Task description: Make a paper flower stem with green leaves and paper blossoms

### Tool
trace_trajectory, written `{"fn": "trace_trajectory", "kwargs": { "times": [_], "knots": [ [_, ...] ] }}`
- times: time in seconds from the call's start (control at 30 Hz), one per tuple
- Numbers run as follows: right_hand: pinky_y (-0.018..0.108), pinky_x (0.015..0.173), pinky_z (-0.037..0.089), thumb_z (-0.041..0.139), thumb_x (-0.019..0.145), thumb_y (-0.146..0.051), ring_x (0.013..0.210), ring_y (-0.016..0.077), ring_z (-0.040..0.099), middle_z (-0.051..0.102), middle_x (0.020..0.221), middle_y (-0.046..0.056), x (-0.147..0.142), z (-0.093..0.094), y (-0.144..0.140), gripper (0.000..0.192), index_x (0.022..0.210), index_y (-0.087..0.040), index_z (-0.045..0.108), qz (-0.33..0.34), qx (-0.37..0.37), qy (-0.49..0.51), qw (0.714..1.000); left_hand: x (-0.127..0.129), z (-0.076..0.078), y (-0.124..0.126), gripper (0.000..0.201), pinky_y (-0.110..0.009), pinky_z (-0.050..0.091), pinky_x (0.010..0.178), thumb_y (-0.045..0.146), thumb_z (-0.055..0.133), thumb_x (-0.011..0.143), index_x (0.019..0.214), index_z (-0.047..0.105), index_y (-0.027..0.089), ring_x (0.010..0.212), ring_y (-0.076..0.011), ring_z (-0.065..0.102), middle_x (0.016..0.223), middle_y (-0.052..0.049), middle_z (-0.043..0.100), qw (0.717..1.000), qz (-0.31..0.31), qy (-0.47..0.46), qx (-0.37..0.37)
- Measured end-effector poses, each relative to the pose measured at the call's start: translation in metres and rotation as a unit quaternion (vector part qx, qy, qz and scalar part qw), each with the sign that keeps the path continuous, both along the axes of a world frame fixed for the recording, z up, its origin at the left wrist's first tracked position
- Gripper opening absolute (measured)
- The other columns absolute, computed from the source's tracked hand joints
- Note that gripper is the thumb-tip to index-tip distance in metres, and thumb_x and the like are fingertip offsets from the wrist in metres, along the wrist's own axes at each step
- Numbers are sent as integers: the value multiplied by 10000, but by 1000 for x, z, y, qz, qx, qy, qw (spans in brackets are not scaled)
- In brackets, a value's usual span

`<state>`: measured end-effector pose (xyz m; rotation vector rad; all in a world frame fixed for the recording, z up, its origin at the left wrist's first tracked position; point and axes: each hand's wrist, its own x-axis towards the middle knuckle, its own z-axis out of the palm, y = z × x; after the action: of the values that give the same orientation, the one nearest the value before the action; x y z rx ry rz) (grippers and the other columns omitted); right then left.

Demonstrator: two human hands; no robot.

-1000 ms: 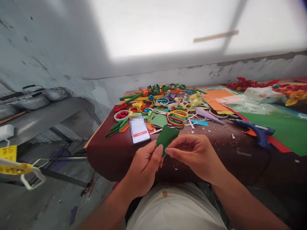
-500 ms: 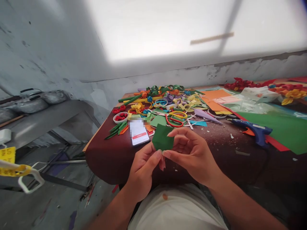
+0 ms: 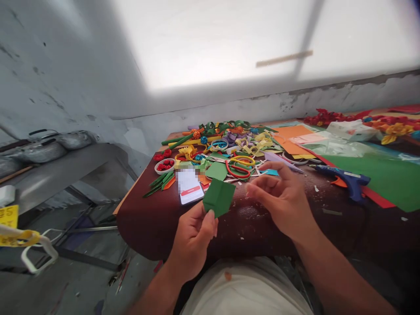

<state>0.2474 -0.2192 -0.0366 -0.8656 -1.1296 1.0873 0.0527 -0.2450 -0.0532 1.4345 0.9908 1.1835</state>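
My left hand (image 3: 193,240) pinches a small piece of green paper (image 3: 219,197) by its lower corner, between thumb and fingers. Crease lines run across the paper, which is held up over the table's front edge. Apart from it, to the right, my right hand (image 3: 284,203) hovers with curled fingers, the thumb and index finger separated and nothing visible between them. Behind the paper lie red-handled scissors (image 3: 239,175) and yellow-handled scissors (image 3: 243,160). A phone (image 3: 190,197) with a lit screen rests left of the paper.
Paper strips, rolls and flowers crowd the back of the dark red table (image 3: 144,223). A blue glue gun (image 3: 349,177) lies at right beside a green sheet (image 3: 380,170). A white dish (image 3: 165,166) holds red pieces. At far left stands a grey bench (image 3: 88,162).
My right hand has let go of the green paper and moved right. The paper stays in my left hand, slightly lower and turned, with its creases now showing.
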Motion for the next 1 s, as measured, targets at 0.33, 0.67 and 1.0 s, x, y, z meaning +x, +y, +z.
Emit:
{"fn": "trace_trajectory", "kwargs": {
  "times": [0.33, 0.67, 1.0],
  "knots": [
    [217, 573, 461, 751, 855, -290, 642, 114, 568, 614, 747, -27, -12, -5, -3, 161, 906, -226, 612, 101, 16, -71, 992, -23, 13, 3, 243, -258, 445, 616, 387, 553, 978, 828, 598, 201, 605, -138, 552, 638, 11, 589, 990, 15, 117, 73],
    [155, 520, 413, 751, 879, -258, 539, 66, 505, 576, 633, -82, -26, -13, -10, 241, 1048, -274, 580, 63, 41, 44, 996, 10, 0, -10, 360, -236, 578, 703, -10, 670, 830, 1086, 708, 240, 755, -157, 745, 875, -25, 785, 866, 150, 210, 428],
    [215, 691, 544, 724, 865, -57, 788, 119, 681, 720, 955, 40, -3, -16, -8, 236, 1023, -228, 763, 85, 301, -161, 936, 8, 19, -8, 214, -126, 543, 618, 3, 729, 782, 860, 751, 201, 674, -87, 698, 785, 8, 755, 959, 95, 12, 268]
  ]
}}
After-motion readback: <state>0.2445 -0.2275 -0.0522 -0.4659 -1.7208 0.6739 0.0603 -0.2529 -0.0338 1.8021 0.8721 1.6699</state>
